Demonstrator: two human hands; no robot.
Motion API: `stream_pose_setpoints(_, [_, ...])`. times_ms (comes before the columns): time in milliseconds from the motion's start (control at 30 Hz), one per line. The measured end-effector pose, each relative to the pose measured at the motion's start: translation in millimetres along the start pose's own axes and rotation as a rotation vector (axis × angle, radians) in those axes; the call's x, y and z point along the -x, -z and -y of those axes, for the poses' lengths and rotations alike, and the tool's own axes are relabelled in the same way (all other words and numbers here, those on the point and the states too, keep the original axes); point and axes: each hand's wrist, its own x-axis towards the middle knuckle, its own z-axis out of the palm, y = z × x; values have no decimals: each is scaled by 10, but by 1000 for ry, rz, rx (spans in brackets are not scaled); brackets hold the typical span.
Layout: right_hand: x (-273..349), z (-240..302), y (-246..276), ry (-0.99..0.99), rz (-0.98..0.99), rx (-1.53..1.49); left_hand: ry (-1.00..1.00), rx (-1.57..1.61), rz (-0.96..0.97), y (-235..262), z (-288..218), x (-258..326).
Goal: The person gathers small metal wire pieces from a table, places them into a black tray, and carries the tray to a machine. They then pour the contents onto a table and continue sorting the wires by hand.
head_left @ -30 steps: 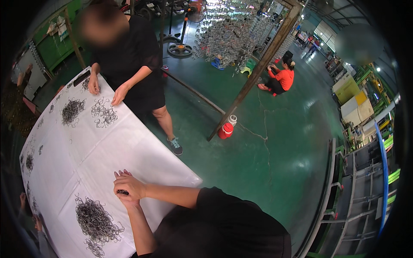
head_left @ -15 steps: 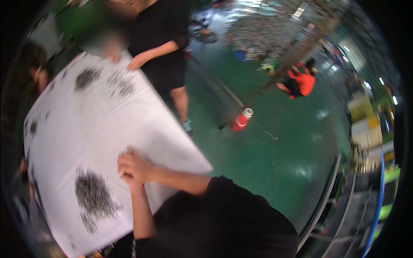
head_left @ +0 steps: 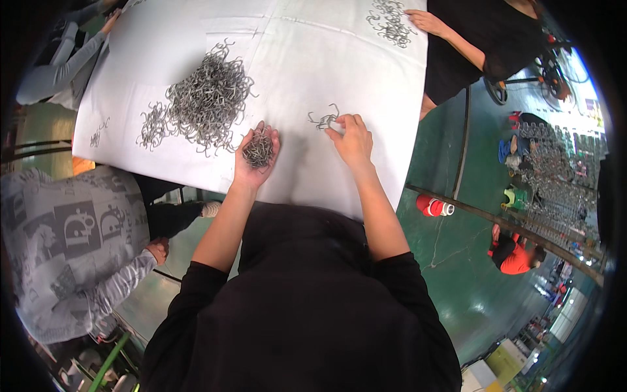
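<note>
My left hand (head_left: 251, 174) is palm up near the table's front edge, its fingers curled around a handful of small curved metal hooks (head_left: 258, 149). Out to the right, my right hand (head_left: 355, 141) has thumb and fingertips brought together at a few loose hooks (head_left: 324, 121) on the white tabletop (head_left: 307, 72). A large pile of hooks (head_left: 210, 91) lies beyond my left hand, with a smaller heap (head_left: 154, 124) at its left side. A blurred patch covers part of the table at the upper left.
At the far right, a co-worker's hand (head_left: 428, 23) touches another hook pile (head_left: 392, 23). More people are at the left, one in a patterned grey top (head_left: 78, 228). A red and white container (head_left: 434, 206) is on the green floor beside a metal rail (head_left: 509, 225).
My view has swung round toward the table. My hands, clasped together before, are now apart: the left holds a handful of hooks and the right reaches to a few loose ones.
</note>
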Motion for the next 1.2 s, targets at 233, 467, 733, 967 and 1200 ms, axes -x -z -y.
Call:
stream_pose_setpoints(233, [-168, 274, -84, 2, 89, 16, 11, -14, 14, 156, 105, 72])
stream_pose_setpoints(467, [-211, 214, -80, 212, 157, -27, 35, -112, 1, 145, 146, 86])
stream_pose_setpoints(733, [-243, 193, -31, 245, 249, -23, 14, -149, -38, 72, 180, 87])
stream_pose_setpoints(967, [-220, 134, -119, 325, 242, 143, 8, -141, -59, 25, 192, 107])
stream_pose_setpoints(1200, [34, 456, 142, 103, 465, -535, 37, -253, -76, -56, 269, 39])
